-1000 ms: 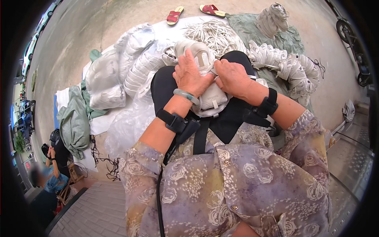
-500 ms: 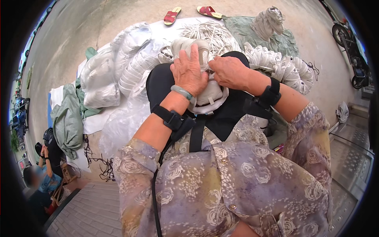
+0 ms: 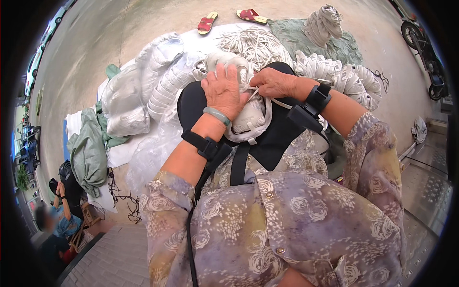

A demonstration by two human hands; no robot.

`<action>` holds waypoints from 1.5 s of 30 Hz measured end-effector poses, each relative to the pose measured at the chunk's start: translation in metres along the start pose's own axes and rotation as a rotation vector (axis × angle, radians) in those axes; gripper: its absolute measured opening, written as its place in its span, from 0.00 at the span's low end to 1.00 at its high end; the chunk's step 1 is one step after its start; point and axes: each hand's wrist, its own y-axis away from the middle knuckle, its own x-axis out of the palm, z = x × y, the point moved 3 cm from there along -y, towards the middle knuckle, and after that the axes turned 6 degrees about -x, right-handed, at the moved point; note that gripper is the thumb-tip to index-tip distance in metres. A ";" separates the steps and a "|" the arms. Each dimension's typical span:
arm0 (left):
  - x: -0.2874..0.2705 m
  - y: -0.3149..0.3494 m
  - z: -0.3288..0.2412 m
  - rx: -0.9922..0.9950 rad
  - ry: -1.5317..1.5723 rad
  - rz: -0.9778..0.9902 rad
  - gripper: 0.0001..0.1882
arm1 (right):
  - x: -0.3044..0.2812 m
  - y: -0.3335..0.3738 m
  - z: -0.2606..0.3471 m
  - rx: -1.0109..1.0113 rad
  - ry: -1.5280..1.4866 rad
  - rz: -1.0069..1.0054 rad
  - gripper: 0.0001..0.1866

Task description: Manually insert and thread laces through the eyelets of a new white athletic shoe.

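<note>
left hand presses white shoe; right hand pinches its lace.

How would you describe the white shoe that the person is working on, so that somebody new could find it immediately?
Find the black apron on the person's lap in the middle of the picture. On it lies one white shoe, under the left hand, while the right hand pulls its lace. The other white shoes lie in piles on the ground, untouched.

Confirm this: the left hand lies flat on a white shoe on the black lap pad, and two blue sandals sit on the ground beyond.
One detail is wrong: the sandals are red, not blue. The head view shows the left hand flat on the white shoe on the black lap pad.
</note>
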 end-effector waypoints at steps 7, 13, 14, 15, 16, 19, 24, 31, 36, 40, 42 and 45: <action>0.002 -0.009 -0.019 0.634 -0.231 -0.132 0.04 | -0.012 -0.009 0.002 -0.025 -0.025 -0.079 0.11; 0.017 -0.026 -0.021 0.519 -0.207 0.097 0.05 | -0.018 -0.009 -0.010 0.115 -0.188 -0.041 0.11; 0.017 -0.026 -0.024 0.518 -0.211 0.102 0.05 | -0.016 -0.007 -0.011 0.113 -0.194 -0.041 0.11; 0.017 -0.025 -0.027 0.518 -0.234 0.149 0.05 | -0.014 -0.005 -0.014 0.156 -0.273 -0.058 0.11; 0.018 -0.024 -0.029 0.517 -0.256 0.195 0.06 | -0.011 -0.002 -0.017 0.199 -0.351 -0.075 0.12; 0.018 -0.017 -0.030 0.482 -0.244 0.240 0.06 | -0.001 0.008 -0.019 0.168 -0.336 -0.243 0.13; -0.025 0.019 -0.020 0.403 0.111 0.163 0.05 | 0.019 0.026 -0.013 0.213 -0.293 -0.547 0.21; -0.139 0.107 0.190 -0.192 -0.064 -0.157 0.10 | 0.021 0.041 -0.012 0.203 -0.335 -0.663 0.21; -0.235 0.243 0.320 -1.278 0.483 -0.560 0.10 | 0.025 0.033 -0.010 0.178 -0.360 -0.646 0.22; -0.245 0.203 0.295 -0.855 1.340 -0.591 0.11 | 0.024 0.033 -0.009 0.209 -0.307 -0.607 0.22; -0.261 0.160 0.273 -0.622 1.647 -0.593 0.18 | 0.023 0.032 -0.007 0.217 -0.285 -0.592 0.23; -0.288 0.103 0.255 -0.258 1.943 -0.570 0.26 | 0.012 0.038 -0.001 0.151 -0.317 -0.639 0.22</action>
